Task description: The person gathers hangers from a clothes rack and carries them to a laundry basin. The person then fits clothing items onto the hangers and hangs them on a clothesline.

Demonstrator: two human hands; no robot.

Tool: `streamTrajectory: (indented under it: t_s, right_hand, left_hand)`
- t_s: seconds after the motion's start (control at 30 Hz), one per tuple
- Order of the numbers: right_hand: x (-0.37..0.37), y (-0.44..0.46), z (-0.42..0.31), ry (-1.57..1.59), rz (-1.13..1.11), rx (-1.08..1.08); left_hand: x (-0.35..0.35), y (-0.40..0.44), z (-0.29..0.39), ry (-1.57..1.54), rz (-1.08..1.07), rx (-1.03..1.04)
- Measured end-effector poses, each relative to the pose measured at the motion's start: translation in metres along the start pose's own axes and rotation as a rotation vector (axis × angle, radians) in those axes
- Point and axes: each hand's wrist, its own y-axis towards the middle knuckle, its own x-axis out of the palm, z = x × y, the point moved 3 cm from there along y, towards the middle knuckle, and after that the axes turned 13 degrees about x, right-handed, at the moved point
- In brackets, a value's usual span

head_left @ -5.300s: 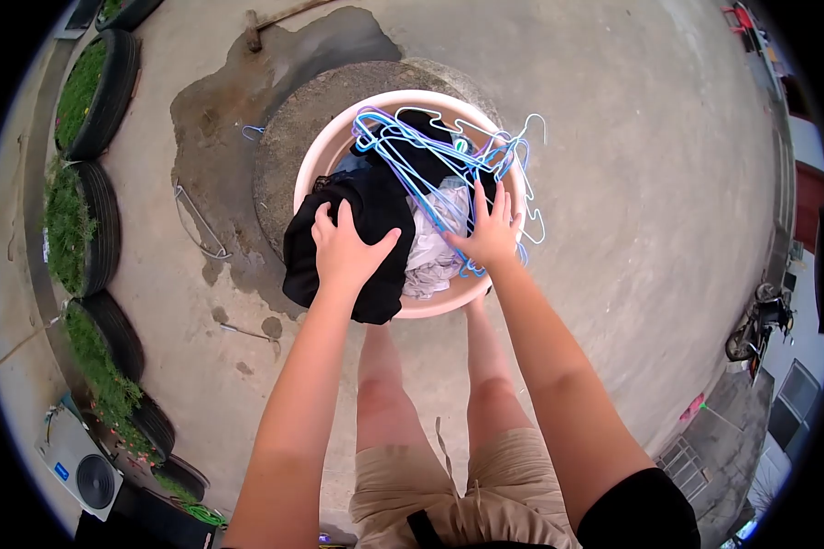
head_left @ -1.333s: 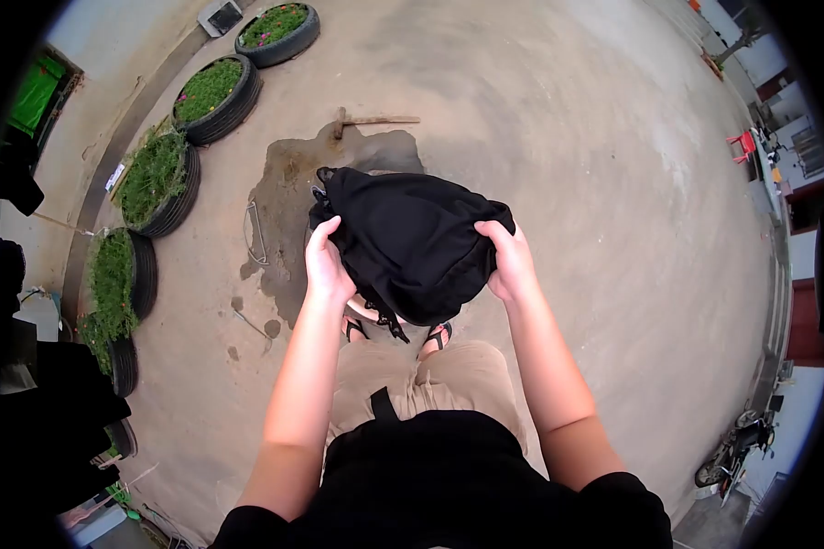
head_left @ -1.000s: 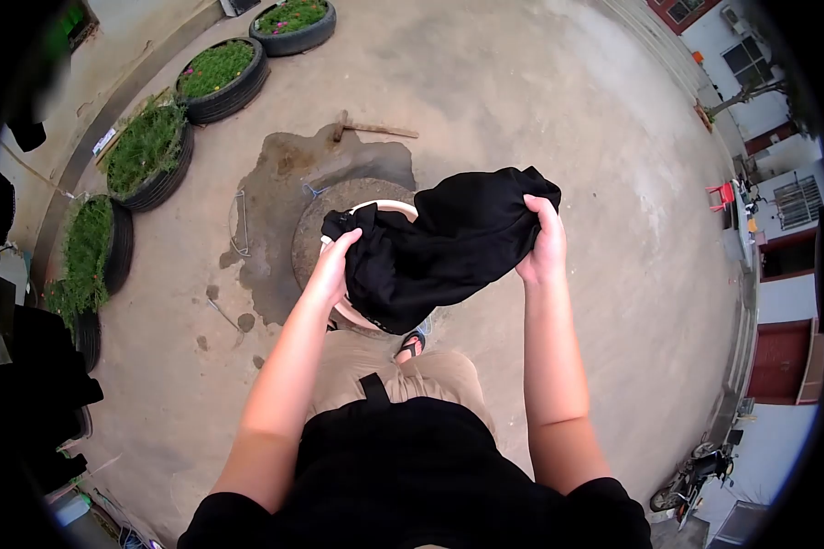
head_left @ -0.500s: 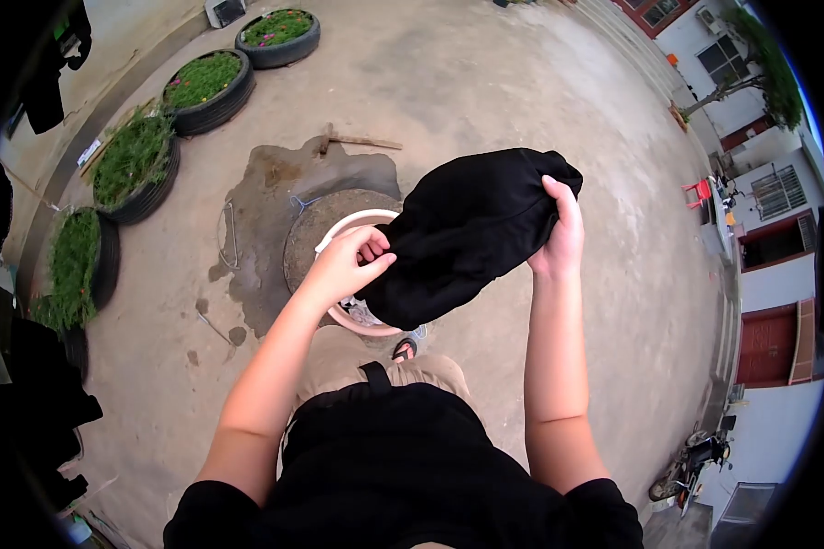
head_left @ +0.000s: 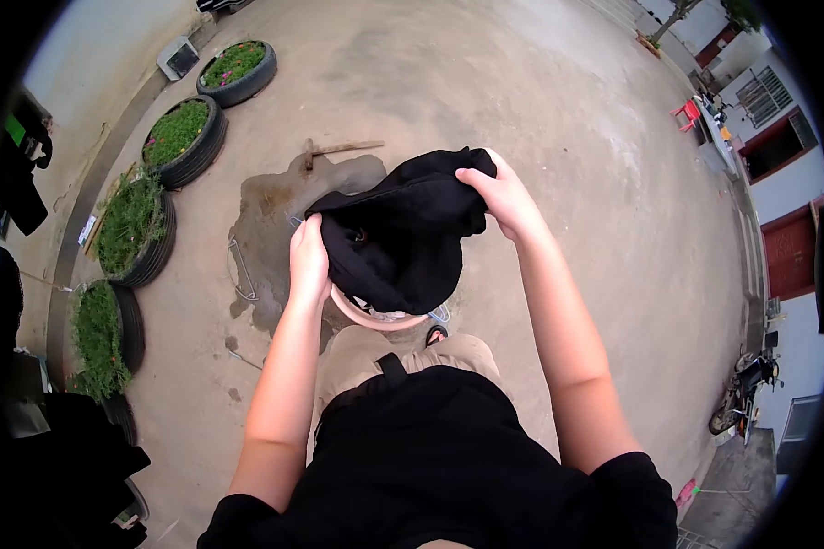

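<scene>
A black garment (head_left: 421,220) hangs stretched between my hands, its opening spread so the dark inside shows. Its exact kind I cannot make out. My left hand (head_left: 309,261) grips the left edge, thumb on top. At the upper right corner, my right hand (head_left: 502,197) is closed on the cloth. Below the garment is a pale pink basin (head_left: 375,320), mostly covered by it, with some light-coloured cloth partly visible inside.
Wet concrete (head_left: 265,206) surrounds the basin, with a wooden-handled tool (head_left: 343,147) and a wire hanger (head_left: 242,270) lying there. Tyre planters (head_left: 188,142) line the left wall. A red chair (head_left: 685,114) and a motorcycle (head_left: 743,389) stand far right.
My left hand has gone from loose beside the cloth to gripping its left edge. The garment has moved slightly left and been spread open. My right hand has moved left with it.
</scene>
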Motion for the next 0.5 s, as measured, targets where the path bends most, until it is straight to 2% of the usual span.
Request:
streamTrajectory:
  t_s: [0.1,0.17,0.27,0.37,0.4,0.5]
  right_hand:
    - [-0.007,0.008,0.048,0.039,-0.022,0.275]
    - [-0.005,0.005,0.075,0.087,0.003,0.336]
    - [-0.006,0.000,0.102,0.092,-0.202,0.424]
    - [-0.007,-0.010,0.109,0.133,-0.332,0.368]
    - [-0.009,-0.013,0.109,0.091,-0.240,0.371]
    - [-0.022,-0.004,0.121,-0.474,0.082,0.143]
  left_hand:
    - [-0.001,0.005,0.008,-0.173,-0.009,-0.127]
    - [0.006,0.001,0.012,-0.300,0.027,-0.236]
    - [0.002,0.003,0.011,-0.397,-0.001,-0.264]
    - [0.004,0.007,0.010,-0.474,-0.031,-0.255]
    - [0.003,0.010,0.008,-0.511,-0.061,-0.248]
    - [0.013,0.008,0.007,-0.610,-0.103,-0.262]
